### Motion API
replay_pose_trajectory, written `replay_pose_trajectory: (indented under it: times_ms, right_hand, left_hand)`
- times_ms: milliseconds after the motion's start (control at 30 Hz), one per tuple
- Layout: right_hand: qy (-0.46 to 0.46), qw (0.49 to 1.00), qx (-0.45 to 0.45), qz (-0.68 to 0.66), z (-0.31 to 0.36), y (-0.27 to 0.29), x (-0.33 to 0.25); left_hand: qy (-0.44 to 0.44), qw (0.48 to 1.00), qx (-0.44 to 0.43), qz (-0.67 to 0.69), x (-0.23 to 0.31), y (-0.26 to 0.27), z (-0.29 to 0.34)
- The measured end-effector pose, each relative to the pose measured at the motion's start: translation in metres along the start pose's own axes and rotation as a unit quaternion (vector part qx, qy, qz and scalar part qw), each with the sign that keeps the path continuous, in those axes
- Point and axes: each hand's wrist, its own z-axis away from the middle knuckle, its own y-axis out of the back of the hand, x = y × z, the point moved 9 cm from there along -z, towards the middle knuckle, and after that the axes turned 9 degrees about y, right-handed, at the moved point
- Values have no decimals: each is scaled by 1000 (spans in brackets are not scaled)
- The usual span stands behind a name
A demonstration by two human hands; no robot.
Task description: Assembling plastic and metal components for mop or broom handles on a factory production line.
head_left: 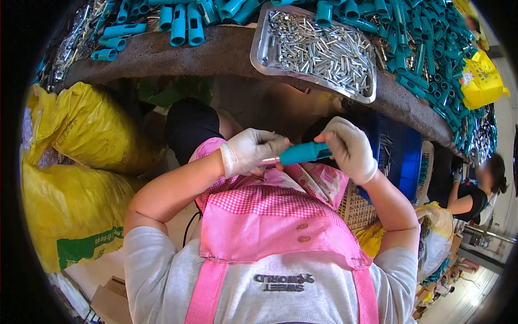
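Above my lap, both gloved hands meet at a teal plastic tube (298, 154) with a slot toward its right end. My left hand (249, 151) is closed around a shiny metal rod (271, 161) that meets the tube's left end; most of the rod is hidden by the fingers. The tube's slotted right end is gripped by my right hand (349, 150), thumb and fingers closed on it. Beyond the hands, a metal tray (260, 51) on the bench edge holds many small silvery pins (324, 51).
Heaps of teal tubes (415, 54) cover the curved bench, whose edge (216, 51) is dark and padded. Yellow sacks (81, 200) stand at my left. A blue bin (396, 156) and a beige plastic basket (359, 208) are at my right. Another person (475, 189) sits farther right.
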Motion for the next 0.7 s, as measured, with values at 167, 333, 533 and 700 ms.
replay_pose_trajectory:
  times_ms: [167,333,533,700]
  right_hand:
    - [-58,997,-4,-45,1,-27,12]
    - [-89,993,-1,-82,-9,-42,15]
    - [-82,994,11,-64,-12,-50,18]
    - [8,997,71,-21,-28,-21,5]
  left_hand:
    - [4,999,-44,19,-14,-3,-2]
    - [32,993,-45,104,-17,-9,2]
    - [24,978,-125,167,-17,-20,7]
    - [-40,980,-30,190,-17,-5,5]
